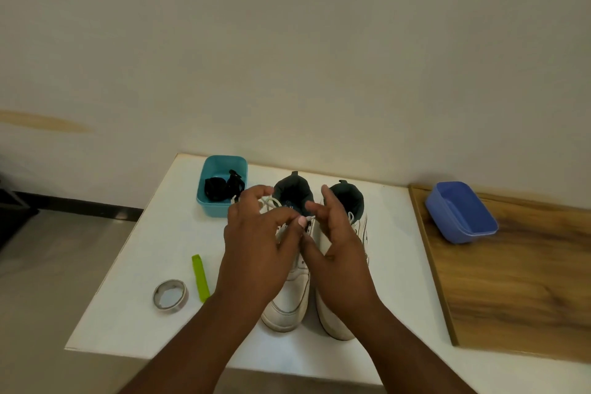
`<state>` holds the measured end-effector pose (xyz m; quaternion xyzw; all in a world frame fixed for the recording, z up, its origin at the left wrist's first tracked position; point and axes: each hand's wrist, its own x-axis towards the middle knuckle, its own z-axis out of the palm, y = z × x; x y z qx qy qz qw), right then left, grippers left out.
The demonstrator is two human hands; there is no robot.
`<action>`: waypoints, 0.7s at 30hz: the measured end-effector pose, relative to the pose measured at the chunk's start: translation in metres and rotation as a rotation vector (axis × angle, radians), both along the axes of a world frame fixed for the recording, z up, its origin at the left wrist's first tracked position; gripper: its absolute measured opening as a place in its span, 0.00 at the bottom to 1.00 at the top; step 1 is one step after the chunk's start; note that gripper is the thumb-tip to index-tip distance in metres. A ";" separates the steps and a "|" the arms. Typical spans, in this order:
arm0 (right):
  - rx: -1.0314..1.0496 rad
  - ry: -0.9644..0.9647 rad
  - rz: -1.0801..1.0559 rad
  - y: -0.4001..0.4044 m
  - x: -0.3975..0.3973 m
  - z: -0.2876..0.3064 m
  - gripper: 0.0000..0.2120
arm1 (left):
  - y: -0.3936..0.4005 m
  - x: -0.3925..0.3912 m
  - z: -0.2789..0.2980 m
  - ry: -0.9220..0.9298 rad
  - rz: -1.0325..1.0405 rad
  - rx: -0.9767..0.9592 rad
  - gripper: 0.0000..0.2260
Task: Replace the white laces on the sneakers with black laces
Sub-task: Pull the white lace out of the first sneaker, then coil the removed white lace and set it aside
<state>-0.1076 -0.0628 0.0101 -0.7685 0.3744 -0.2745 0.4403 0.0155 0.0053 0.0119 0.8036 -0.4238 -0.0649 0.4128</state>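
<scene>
Working at frame centre: left hand (256, 233) curling its fingers and pinching the white lace (271, 202) near the top eyelets of the left sneaker (289, 301), a loose loop of it showing just above the knuckles. Right hand (335, 233) hovering just beside, fingers relaxed and spread fairly wide, thumb near the same lace end; gripping or merely steadying cannot be told, since the contact point is hidden behind the left fingertips.

Judging the step as unthreading the left sneaker's lace from the top down. Doing it well likely means: drawing one crossing free at a time rather than yanking the whole length, pulling along the line of the eyelet so the tip slides out cleanly, and bracing the shoe's upper with the free hand so the sneaker is not sliding on the white table (134, 265). Keeping the loosened lace clear of the right sneaker (332, 323), standing touching or nearly touching alongside, still laced as far as can be seen.

Waiting just above and left of the hands: black laces (220, 189) bundled in the teal tub (220, 163), close enough to reach. Lying at lower left: a green plastic strip (200, 277) and a roll of tape (169, 294). Sitting at right on a wooden board (511, 281): a blue tub (460, 211), possibly suitable for the removed laces.
</scene>
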 end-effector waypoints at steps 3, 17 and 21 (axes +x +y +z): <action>0.192 -0.126 0.084 0.001 0.001 0.008 0.27 | 0.000 -0.009 0.015 0.047 -0.028 -0.139 0.14; -0.153 0.231 0.324 0.014 -0.053 0.148 0.07 | 0.051 -0.013 0.126 0.846 0.258 -0.515 0.13; -0.361 0.252 0.306 0.019 -0.066 0.224 0.05 | 0.069 -0.024 0.177 0.567 -0.051 -0.460 0.17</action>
